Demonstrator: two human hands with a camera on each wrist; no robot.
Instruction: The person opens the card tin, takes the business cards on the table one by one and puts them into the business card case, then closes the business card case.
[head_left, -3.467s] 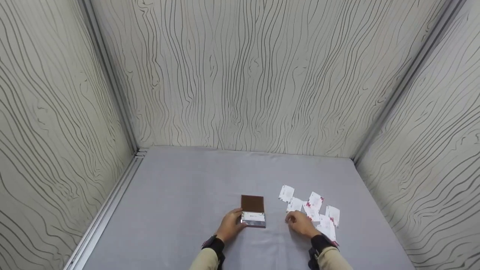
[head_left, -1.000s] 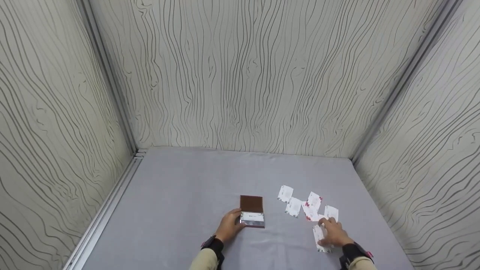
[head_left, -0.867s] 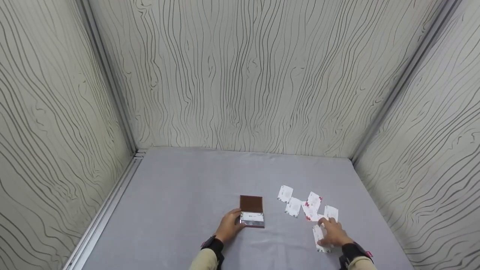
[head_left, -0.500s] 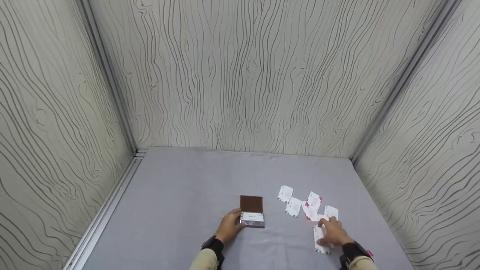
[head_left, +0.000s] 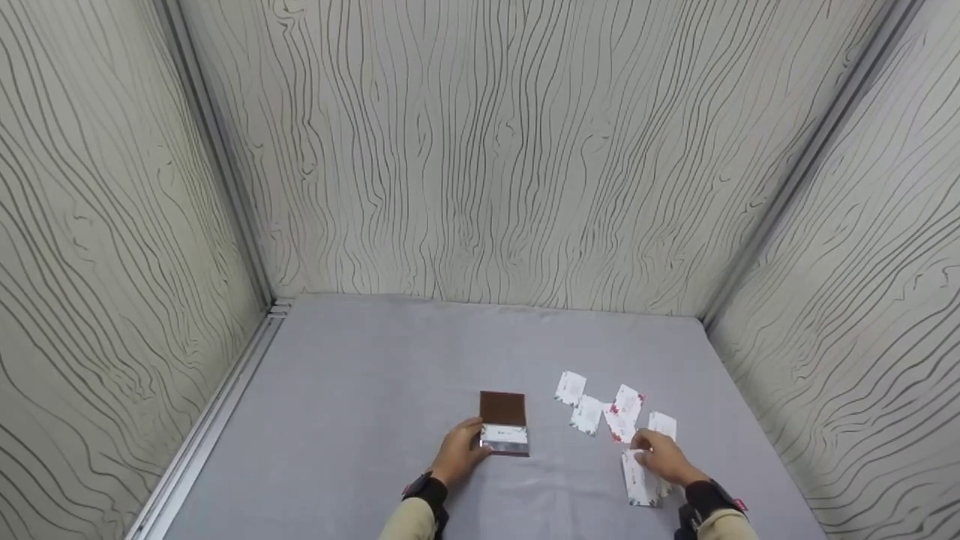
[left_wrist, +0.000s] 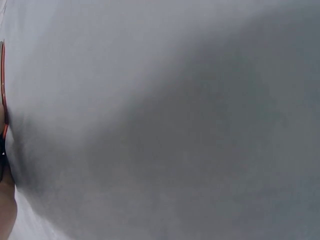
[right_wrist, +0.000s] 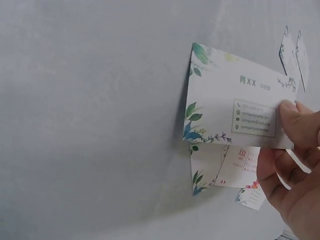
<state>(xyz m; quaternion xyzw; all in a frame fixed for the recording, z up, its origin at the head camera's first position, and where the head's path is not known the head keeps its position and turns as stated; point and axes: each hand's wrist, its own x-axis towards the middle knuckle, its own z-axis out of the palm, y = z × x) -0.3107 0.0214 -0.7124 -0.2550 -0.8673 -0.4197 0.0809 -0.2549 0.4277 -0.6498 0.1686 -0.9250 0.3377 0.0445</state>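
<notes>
In the head view my left hand (head_left: 456, 454) grips the left edge of a brown business card holder (head_left: 502, 407), thumb on the near side and fingers beyond. The holder lies with its cover folded back and a white card (head_left: 504, 433) inside. In the left wrist view only the holder's thin edge (left_wrist: 3, 75) and part of the hand (left_wrist: 6, 207) show. My right hand (head_left: 665, 455) pinches a white business card (right_wrist: 215, 90) by one end, between thumb and fingers. Green leaves and a blue flower decorate it. It is tilted up above other cards.
Several cards lie loosely spread at the right: a leaf-printed card (head_left: 571, 387), a second one (head_left: 587, 415) beside it, red-flowered cards (head_left: 627, 405), and another card (head_left: 663, 424) behind the right hand. Grey cloth (head_left: 375, 375) covers the table. Patterned walls (head_left: 465, 150) enclose it.
The right hand first went from beside the holder to the cards at the right. Now it has pinched one card and tilted it up. The left hand stays on the holder.
</notes>
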